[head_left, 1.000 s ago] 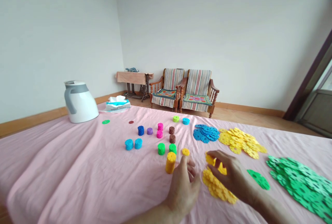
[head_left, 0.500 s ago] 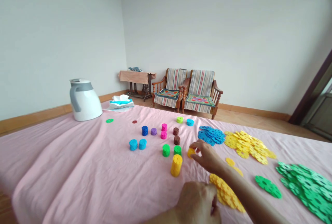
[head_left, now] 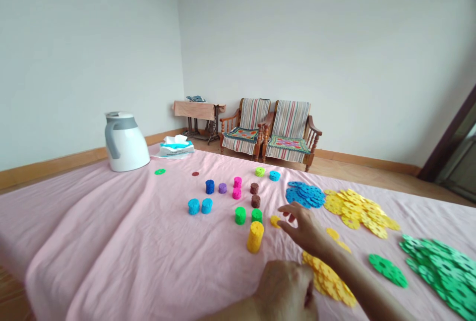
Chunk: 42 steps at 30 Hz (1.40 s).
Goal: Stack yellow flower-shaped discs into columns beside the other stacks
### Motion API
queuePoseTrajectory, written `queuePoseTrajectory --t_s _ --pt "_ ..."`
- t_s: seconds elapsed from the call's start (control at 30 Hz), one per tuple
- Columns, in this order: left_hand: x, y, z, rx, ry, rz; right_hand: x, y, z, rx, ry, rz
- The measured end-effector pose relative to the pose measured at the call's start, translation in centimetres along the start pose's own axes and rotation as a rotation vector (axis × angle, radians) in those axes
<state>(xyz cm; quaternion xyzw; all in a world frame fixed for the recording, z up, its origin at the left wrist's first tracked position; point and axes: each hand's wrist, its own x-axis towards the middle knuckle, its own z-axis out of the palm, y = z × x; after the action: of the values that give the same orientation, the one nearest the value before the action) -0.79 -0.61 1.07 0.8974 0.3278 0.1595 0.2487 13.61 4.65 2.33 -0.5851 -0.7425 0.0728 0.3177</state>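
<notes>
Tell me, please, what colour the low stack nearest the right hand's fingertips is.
The low stack is yellow, shown best in the head view.

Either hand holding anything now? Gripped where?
Right hand: nothing, open beside the small yellow stack. Left hand: can't tell; it's curled, palm hidden.

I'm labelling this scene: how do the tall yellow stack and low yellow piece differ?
The tall yellow stack rises high, nearer the camera; the low yellow piece is much flatter and farther back. The low yellow piece sits close to the right hand, while the tall yellow stack stands farther from it. Both rest on the pink cloth and are yellow.
</notes>
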Motion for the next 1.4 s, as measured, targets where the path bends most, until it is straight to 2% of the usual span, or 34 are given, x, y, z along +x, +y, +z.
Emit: queuePoseTrajectory --t_s 0.1,0.27,0.37,0.47,0.57,0.6,0.7,0.83,0.97,1.17,1.4 --pt "0.0 0.0 0.0 0.040 0.011 0.047 -2.2 0.1 -0.9 0.017 0.139 0.077" --pt "-0.9 1.3 -1.3 0.104 0.003 0.183 -5.4 0.6 -2.1 0.014 0.264 0.180" --pt "-2.1 2.1 -3.9 0.085 0.042 0.242 -6.0 1.2 -2.4 0.019 0.288 0.212" --pt "-3.0 1.7 -7.7 0.046 0.168 0.143 -5.9 1.6 -2.5 0.017 0.302 0.226" --pt "-2.9 -0.1 -11.4 0.081 0.261 0.074 -5.8 1.7 -2.5 0.030 0.293 0.220" --pt "-2.6 -0.8 -12.3 0.099 0.248 0.066 -5.8 1.7 -2.4 0.034 0.287 0.215" --pt "-1.6 -2.5 -13.7 0.151 0.086 0.119 -5.9 1.5 -2.4 0.038 0.274 0.210" --pt "-0.4 -3.3 -13.2 0.224 -0.101 0.169 -5.9 1.4 -2.3 0.030 0.240 0.214" --pt "0.4 -3.5 -12.1 0.330 -0.210 0.161 -5.9 1.4 -2.1 0.020 0.202 0.217" --pt "0.7 -4.2 -11.3 0.398 -0.230 0.145 -6.0 1.3 -1.9 0.060 0.172 0.207" --pt "0.9 -4.8 -10.4 0.367 -0.213 0.160 -6.1 0.9 -2.3 0.052 0.140 0.212"
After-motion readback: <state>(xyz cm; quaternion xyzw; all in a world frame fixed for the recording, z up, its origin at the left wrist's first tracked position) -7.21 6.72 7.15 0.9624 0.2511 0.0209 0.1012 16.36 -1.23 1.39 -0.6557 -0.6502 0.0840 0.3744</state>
